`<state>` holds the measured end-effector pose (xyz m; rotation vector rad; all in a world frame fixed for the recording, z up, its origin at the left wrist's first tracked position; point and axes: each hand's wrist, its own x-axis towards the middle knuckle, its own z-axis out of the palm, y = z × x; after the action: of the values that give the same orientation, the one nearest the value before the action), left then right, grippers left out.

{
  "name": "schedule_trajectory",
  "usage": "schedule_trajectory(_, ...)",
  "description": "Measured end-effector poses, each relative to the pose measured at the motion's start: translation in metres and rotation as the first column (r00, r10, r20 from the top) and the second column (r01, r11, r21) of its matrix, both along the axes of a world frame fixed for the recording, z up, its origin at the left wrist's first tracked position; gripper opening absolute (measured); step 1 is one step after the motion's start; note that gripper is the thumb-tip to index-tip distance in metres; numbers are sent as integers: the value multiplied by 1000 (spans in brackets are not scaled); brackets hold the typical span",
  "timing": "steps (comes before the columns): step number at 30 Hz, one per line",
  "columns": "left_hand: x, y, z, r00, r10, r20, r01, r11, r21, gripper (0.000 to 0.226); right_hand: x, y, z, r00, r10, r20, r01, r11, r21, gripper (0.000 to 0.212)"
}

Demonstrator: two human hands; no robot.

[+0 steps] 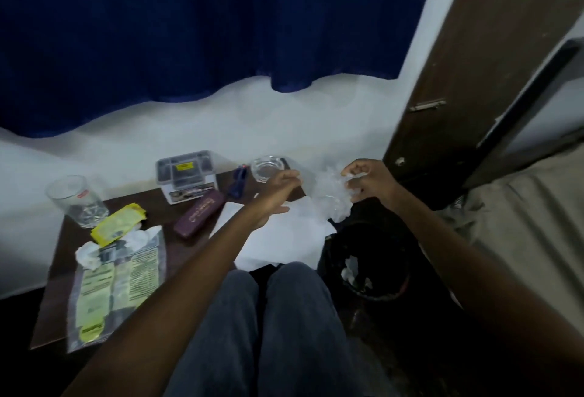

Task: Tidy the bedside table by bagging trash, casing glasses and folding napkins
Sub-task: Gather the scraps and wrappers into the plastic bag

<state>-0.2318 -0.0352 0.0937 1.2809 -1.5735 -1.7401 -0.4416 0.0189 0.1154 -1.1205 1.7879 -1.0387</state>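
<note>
Spreading a clear plastic bag (pixel 331 194) at centre right, left hand (pixel 281 186) and right hand (pixel 366 180) each pinch its rim. Wrappers (pixel 118 223), crumpled tissues (pixel 88 256), glasses case (pixel 199 215) and unfolded napkin (pixel 284 235) remain on the bench (pixel 60 286): barely begun.

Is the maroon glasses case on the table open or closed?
Closed. The maroon glasses case lies flat on the dark wooden table, its lid shut, no gap showing. Whether glasses are inside cannot be told.
</note>
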Motion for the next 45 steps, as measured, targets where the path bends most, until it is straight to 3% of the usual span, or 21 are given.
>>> schedule_trajectory(2,-10,0,-4,1000,6,9,-6,1000,7,25,-27,9,-16,992,-101,-80,103,994,27,19)
schedule_trajectory(4,-16,0,-10,999,-28,24,28,1000,12,24,-47,18,-32,954,-136,-266,155,986,53,18)
schedule_trajectory(6,-19,-1,-16,998,-56,42,55,998,12,24,-61,26,-47,900,-55,-433,120,985,123,21)
schedule_trajectory(8,-21,-1,-21,996,-73,54,73,997,15,22,-67,32,-60,863,50,-503,74,972,225,31)
schedule_trajectory(11,-21,-2,-27,993,-79,82,77,997,20,20,-73,35,-83,922,38,-385,95,942,322,47)
schedule_trajectory(14,-17,-6,-31,993,-79,93,77,997,23,18,-75,34,-101,943,-14,-333,124,942,312,52)
schedule_trajectory(19,-6,-12,-37,993,-29,113,27,999,16,17,-68,23,-97,969,-97,-225,171,925,338,16)
schedule_trajectory(23,7,-14,-39,991,52,121,-55,998,15,18,-43,9,-79,990,-125,-61,137,958,252,18)
schedule_trajectory(27,31,-16,-39,987,119,105,-121,992,22,16,-5,-5,-57,999,-48,21,43,983,179,16)
schedule_trajectory(35,109,-31,-48,967,246,67,-242,969,-56,17,88,-35,-35,978,208,24,-209,965,160,26)
schedule_trajectory(39,180,-46,-62,866,426,263,-329,880,-342,22,138,-50,-36,946,322,39,-324,930,175,23)
schedule_trajectory(43,263,-44,-89,642,664,383,-475,737,-481,25,182,-62,-39,906,420,49,-421,885,200,26)
schedule_trajectory(45,300,-39,-105,557,682,473,-470,729,-497,38,198,-67,-41,888,457,57,-458,865,203,26)
